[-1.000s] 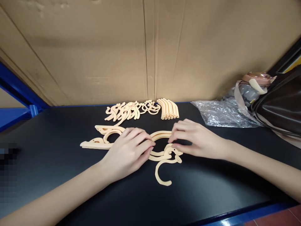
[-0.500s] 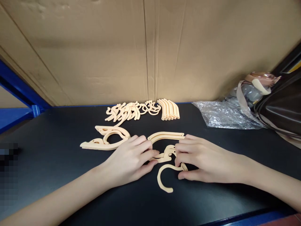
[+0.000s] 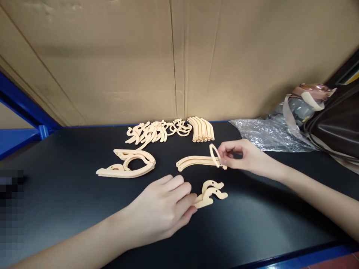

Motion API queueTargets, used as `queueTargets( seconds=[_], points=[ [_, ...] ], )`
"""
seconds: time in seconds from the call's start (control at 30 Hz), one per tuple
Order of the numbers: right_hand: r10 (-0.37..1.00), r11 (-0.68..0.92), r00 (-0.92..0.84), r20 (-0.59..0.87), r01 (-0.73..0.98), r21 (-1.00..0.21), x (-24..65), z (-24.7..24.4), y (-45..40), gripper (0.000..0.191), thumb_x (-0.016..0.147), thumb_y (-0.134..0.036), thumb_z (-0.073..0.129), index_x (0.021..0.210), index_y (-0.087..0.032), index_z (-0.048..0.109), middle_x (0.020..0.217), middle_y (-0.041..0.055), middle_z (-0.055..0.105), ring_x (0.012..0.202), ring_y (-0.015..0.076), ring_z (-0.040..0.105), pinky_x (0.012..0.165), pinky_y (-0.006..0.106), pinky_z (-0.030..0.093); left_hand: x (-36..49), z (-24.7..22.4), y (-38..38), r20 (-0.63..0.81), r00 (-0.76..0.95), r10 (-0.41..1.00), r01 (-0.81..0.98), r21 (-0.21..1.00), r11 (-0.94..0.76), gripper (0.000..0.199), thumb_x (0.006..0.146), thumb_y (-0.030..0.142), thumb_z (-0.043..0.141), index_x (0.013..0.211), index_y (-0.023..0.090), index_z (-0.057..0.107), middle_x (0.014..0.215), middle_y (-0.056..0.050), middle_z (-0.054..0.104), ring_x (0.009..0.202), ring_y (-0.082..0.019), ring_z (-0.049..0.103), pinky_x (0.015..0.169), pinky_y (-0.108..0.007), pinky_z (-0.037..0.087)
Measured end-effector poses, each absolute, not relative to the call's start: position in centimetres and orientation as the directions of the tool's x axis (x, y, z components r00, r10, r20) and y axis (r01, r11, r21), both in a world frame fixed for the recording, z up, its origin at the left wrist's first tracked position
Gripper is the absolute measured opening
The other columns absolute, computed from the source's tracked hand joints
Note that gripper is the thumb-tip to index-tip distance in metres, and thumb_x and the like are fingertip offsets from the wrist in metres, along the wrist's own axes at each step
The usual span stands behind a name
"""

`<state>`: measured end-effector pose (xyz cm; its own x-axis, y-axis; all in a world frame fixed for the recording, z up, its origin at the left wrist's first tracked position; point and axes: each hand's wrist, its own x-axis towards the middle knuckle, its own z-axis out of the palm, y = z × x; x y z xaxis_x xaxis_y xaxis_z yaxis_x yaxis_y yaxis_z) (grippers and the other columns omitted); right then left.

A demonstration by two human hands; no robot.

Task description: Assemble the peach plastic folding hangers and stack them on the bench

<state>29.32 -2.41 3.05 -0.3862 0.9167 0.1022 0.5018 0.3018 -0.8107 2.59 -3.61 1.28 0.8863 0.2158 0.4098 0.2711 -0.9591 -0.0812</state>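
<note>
My left hand (image 3: 171, 205) is closed, with two beige hanger arm pieces (image 3: 207, 199) pinched between thumb and fingers. Their curved, holed ends stick out to the right, one behind the other; the other ends are hidden by my fingers. My right hand (image 3: 244, 154) pinches a beige hanger hook (image 3: 211, 151) by one end, raised over the table and seen nearly edge-on. Beneath and behind that hook, two long curved bars (image 3: 193, 161) lie side by side. A folded hanger (image 3: 120, 173) rests left of them, beyond my left hand.
At the back of the black table (image 3: 70, 194) lie a heap of notched pieces (image 3: 148, 132), several loose hooks (image 3: 179, 128) and a neat row of curved bars (image 3: 200, 129). Clear plastic wrap (image 3: 260, 136) and a strapped bottle (image 3: 305, 106) are back right. Cardboard (image 3: 112, 67) stands behind.
My right hand has lifted the hook off the table, moving back and up, away from the notched pieces. My left hand has moved slightly right and nearer with those pieces.
</note>
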Motion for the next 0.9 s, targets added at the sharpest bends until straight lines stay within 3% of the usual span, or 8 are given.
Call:
queueTargets(
  seconds=[0.17,0.37,0.6,0.8,0.9],
  points=[
    [0.957,0.163,-0.284,0.061,0.351,-0.922,29.5,1.4,-1.2,0.015,0.080,-0.032,0.063,0.077,-0.018,0.059,0.072,-0.0023,0.060,0.066,0.0119,0.055,0.065,0.027,0.044,2.8,1.5,-3.9,0.433,0.869,0.238,0.292,-0.061,-0.954,0.016,0.091,0.023,0.051,0.094,0.014,0.065,0.072,-0.002,0.056,0.065,-0.016,0.048,0.056,-0.029,0.036],
    [0.960,0.176,-0.266,0.089,0.328,-0.928,29.1,1.0,-1.3,0.017,0.081,-0.034,0.065,0.079,-0.018,0.061,0.078,-0.0007,0.063,0.075,0.0143,0.059,0.073,0.030,0.046,2.1,0.7,-1.1,0.468,0.802,0.372,0.508,-0.207,-0.836,0.024,0.092,0.020,0.048,0.108,0.012,0.065,0.079,-0.005,0.059,0.071,-0.018,0.052,0.062,-0.030,0.042],
    [0.962,0.185,-0.251,0.106,0.319,-0.929,29.1,0.9,-1.3,0.022,0.079,-0.040,0.066,0.079,-0.019,0.063,0.078,0.0002,0.066,0.075,0.0158,0.061,0.076,0.032,0.048,2.0,1.0,-1.2,0.469,0.781,0.411,0.531,-0.154,-0.833,0.021,0.092,0.022,0.049,0.077,0.016,0.062,0.073,-0.002,0.055,0.068,-0.016,0.049,0.059,-0.027,0.039],
    [0.964,0.166,-0.249,0.097,0.275,-0.947,28.9,0.9,-1.5,0.023,0.076,-0.041,0.070,0.079,-0.019,0.064,0.081,0.0011,0.068,0.079,0.0174,0.064,0.080,0.036,0.050,2.3,0.9,-1.6,0.452,0.758,0.470,0.607,-0.226,-0.762,0.018,0.090,0.027,0.051,0.075,0.017,0.056,0.073,-0.003,0.056,0.069,-0.017,0.052,0.057,-0.028,0.039],
    [0.960,0.175,-0.257,0.114,0.231,-0.957,28.8,0.8,-1.4,0.021,0.076,-0.038,0.071,0.079,-0.019,0.065,0.082,0.0006,0.068,0.081,0.0170,0.064,0.082,0.036,0.049,2.5,0.7,-1.6,0.476,0.718,0.508,0.643,-0.173,-0.746,0.017,0.089,0.022,0.050,0.073,0.017,0.054,0.072,-0.002,0.056,0.067,-0.016,0.053,0.054,-0.026,0.037]
  ],
)
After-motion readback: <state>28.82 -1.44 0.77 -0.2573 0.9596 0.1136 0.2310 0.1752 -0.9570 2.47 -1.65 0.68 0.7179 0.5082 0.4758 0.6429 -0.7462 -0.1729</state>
